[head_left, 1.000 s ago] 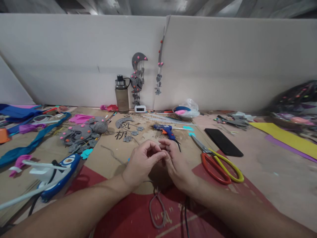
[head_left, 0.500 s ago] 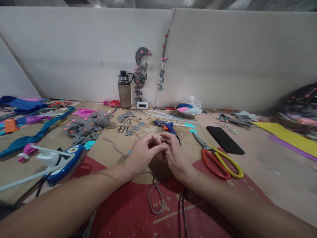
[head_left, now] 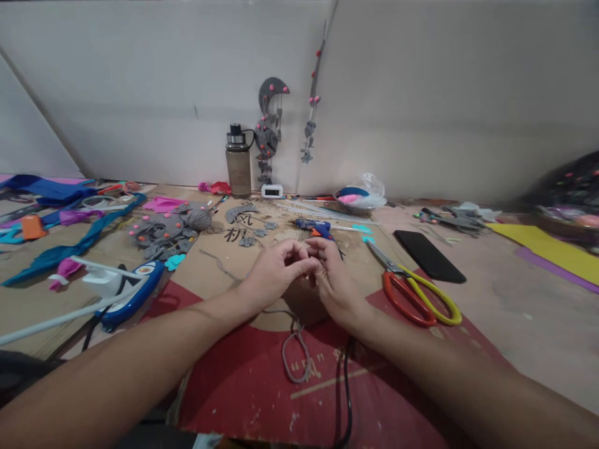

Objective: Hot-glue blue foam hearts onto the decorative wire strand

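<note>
Over the cardboard, my left hand (head_left: 283, 269) and my right hand (head_left: 331, 277) meet with thumbs and fingertips pinched together. Whatever lies between the fingertips is too small and hidden to make out. Grey yarn (head_left: 296, 365) forms a loop on the red part of the cardboard below my hands. A loose length of that yarn passes under my left wrist. Just beyond my right hand lies a blue hot glue gun (head_left: 314, 227), partly covered by the fingers. Grey felt pieces (head_left: 248, 239) on strings, and a grey felt crescent (head_left: 236, 213), rest beyond my left hand.
Scissors (head_left: 412, 293) with red and yellow handles and a black phone (head_left: 428, 255) lie right. At left are a grey felt pile (head_left: 161, 232) and a blue-and-white device (head_left: 133, 296). A bottle (head_left: 238, 163) stands at the back. A black cable (head_left: 347, 393) crosses the front.
The view has tilted down slightly, so the table's front edge now shows. My hands keep the same pinched pose, and the things on the table have not moved.
</note>
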`<state>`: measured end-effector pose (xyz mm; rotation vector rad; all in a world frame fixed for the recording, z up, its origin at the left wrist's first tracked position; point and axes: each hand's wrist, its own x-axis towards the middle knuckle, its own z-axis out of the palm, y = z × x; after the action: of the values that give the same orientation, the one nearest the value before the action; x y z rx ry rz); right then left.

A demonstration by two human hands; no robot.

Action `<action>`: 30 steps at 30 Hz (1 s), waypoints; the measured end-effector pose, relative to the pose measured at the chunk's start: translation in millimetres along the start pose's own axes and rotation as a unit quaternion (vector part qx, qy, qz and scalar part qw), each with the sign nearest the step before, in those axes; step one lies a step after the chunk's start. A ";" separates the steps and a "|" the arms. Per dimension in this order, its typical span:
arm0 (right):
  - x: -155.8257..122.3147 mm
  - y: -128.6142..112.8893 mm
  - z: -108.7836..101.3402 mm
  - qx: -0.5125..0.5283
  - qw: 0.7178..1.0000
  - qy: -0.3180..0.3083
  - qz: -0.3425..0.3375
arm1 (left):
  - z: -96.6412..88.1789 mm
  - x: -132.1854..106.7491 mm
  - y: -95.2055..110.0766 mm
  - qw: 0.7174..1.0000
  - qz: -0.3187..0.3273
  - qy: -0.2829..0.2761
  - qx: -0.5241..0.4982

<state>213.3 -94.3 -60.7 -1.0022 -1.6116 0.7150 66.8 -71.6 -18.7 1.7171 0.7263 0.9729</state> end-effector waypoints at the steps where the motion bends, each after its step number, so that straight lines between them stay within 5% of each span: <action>1: 0.0 -0.7 -0.3 0.010 1.000 0.000 0.007 | -0.7 -0.2 0.5 1.000 -0.002 -0.008 0.002; 8: -3.6 -18.1 -0.5 0.067 0.998 -0.002 0.006 | 3.9 -6.1 3.6 0.996 -0.002 -0.007 -0.093; 16: -1.3 -28.9 -0.9 0.130 0.990 -0.021 0.057 | 1.8 -0.6 3.7 0.955 -0.060 -0.036 -0.288; 23: 13.7 -28.8 2.8 0.178 0.980 -0.048 0.070 | -7.6 6.4 7.2 0.966 -0.043 0.030 -0.253; 30: 28.6 -27.8 7.3 0.121 0.991 -0.048 0.041 | -11.4 7.4 10.5 0.987 -0.012 0.051 -0.154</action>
<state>196.8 -81.8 -25.8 -0.8712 -1.5288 1.0027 60.9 -63.7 -4.6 1.3956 0.6231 1.1006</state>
